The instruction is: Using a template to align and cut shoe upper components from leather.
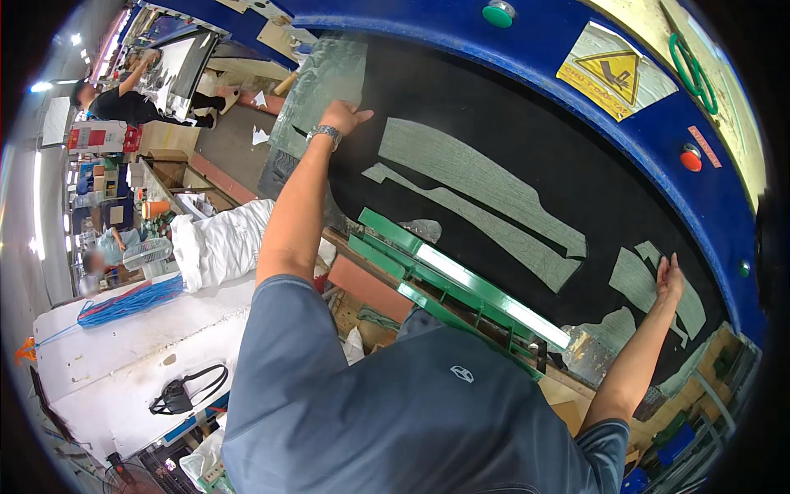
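You are leaning over a wide black surface (510,132) whose far edge runs under a curved blue machine frame (576,82), while its near edge is lined by a green rail (444,276) with a bright strip along it. Between those two edges there is bare black room around the pale cut pieces. Your left hand (344,117), a metal watch (325,132) on its wrist, is stretched out to the left end of the surface, fingers spread flat, no closed grip, resting just beside a grey-green sheet (325,90) that hangs over that end; whether the fingertips touch the sheet cannot be told. Your right hand (668,278) is open too, palm down, lying on a small pale cut piece (638,280) near the right end, close to the frame. Between your hands lie two long pale cut pieces (477,177) side by side, running diagonally, the nearer one (494,230) thinner. Another small piece (613,329) sits by the near right corner. Behind your left arm stands a white table (123,346) with a black strap on it.
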The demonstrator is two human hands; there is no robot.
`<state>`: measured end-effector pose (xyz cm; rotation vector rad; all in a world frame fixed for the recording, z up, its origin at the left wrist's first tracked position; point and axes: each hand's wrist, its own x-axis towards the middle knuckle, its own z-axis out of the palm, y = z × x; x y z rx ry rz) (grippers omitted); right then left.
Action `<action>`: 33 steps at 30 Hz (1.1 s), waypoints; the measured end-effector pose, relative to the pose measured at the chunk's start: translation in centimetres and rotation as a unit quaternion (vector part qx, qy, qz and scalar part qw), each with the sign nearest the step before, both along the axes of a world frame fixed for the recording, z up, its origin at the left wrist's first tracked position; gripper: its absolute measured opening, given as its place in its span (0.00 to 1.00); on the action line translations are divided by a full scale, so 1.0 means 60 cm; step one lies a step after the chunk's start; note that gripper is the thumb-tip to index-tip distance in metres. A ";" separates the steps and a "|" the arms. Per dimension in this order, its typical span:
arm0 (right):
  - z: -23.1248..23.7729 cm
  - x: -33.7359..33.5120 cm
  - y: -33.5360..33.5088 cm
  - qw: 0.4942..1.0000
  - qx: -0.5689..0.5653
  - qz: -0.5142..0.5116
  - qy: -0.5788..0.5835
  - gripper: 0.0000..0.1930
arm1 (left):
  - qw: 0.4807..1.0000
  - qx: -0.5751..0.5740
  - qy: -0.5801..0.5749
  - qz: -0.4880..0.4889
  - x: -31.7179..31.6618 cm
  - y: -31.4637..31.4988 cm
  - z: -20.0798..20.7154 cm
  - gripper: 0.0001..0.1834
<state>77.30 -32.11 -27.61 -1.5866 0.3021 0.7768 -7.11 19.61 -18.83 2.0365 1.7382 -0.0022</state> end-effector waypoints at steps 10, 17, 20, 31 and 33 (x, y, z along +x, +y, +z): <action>0.068 -0.124 0.007 0.964 -0.167 0.096 -0.182 0.20 | 0.998 0.025 -0.031 0.051 -0.049 -0.046 -0.005 0.34; 0.081 -0.167 -0.041 0.958 -0.194 0.115 -0.179 0.19 | 0.998 0.016 -0.022 0.057 -0.084 -0.071 0.001 0.34; 0.090 -0.196 -0.061 0.949 -0.219 0.126 -0.189 0.19 | 0.998 -0.001 -0.015 0.060 -0.107 -0.085 0.002 0.33; 0.112 -0.294 -0.143 0.938 -0.247 0.145 -0.195 0.21 | 0.998 -0.022 0.023 0.049 -0.166 -0.134 0.015 0.33; 0.117 -0.304 -0.152 0.936 -0.260 0.145 -0.190 0.21 | 0.998 -0.010 0.030 0.049 -0.163 -0.151 0.019 0.33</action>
